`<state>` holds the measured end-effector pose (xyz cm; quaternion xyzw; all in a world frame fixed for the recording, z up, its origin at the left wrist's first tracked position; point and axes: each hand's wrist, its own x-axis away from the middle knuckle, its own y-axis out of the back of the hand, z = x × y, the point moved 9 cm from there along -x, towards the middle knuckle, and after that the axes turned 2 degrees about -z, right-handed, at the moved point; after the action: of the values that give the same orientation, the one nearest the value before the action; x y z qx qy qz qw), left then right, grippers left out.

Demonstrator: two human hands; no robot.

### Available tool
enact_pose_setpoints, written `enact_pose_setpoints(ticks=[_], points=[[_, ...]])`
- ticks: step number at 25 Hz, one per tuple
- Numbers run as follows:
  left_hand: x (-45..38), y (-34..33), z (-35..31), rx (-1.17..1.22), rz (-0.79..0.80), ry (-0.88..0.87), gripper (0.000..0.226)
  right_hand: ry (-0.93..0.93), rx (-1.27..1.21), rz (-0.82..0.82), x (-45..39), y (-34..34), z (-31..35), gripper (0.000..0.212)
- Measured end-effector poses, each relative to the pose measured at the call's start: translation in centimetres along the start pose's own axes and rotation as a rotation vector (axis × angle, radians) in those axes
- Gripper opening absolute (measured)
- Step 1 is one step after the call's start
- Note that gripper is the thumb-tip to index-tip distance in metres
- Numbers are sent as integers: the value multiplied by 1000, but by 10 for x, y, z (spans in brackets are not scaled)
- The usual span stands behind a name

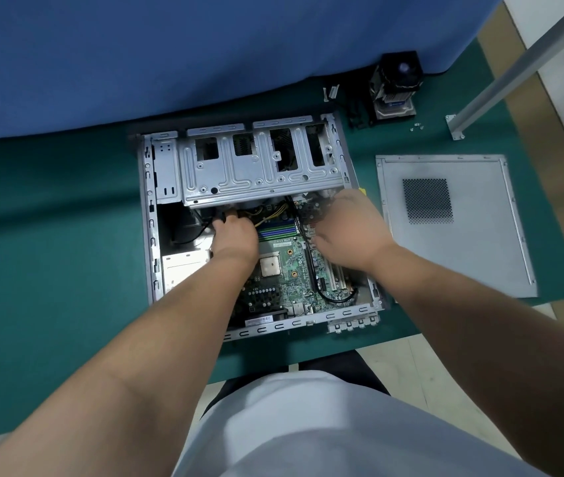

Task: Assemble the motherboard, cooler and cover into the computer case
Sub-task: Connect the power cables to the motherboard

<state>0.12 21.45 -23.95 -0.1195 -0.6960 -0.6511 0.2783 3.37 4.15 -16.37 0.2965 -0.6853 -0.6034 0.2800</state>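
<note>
The open grey computer case (149, 235) lies flat on the green mat. The green motherboard (290, 280) sits inside it, its bare CPU (270, 265) showing. My left hand (234, 235) is at the board's far left edge under the drive cage (256, 173), fingers curled among the cables there; what they hold is hidden. My right hand (349, 228) lies over the board's far right part, fingers bent down onto it. The cooler (395, 87) stands at the back right of the mat. The grey cover (452, 222) lies flat right of the case.
A blue cloth wall (170, 63) runs close behind the case. Small screws (418, 126) and a metal frame leg (456, 127) are near the cooler. A power supply (184, 270) fills the case's left side. The mat's front edge is near my body.
</note>
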Motion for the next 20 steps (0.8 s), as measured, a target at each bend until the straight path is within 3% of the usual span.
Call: enact_pose_setpoints(ticks=[3, 7, 10, 13, 20], points=[[9, -1, 1, 150, 22, -10, 44, 1, 7, 19, 0, 1, 1, 48], [33, -4, -13, 102, 59, -157, 73, 0, 12, 44, 0, 1, 2, 47], [52, 1, -14, 69, 42, -252, 66, 0, 12, 43, 1, 2, 1, 48], [69, 29, -10, -54, -177, -367, 39, -3, 10, 46, 1, 2, 1, 49], [61, 96, 7, 104, -602, -548, 37, -16, -116, 114, 4, 3, 0, 51]])
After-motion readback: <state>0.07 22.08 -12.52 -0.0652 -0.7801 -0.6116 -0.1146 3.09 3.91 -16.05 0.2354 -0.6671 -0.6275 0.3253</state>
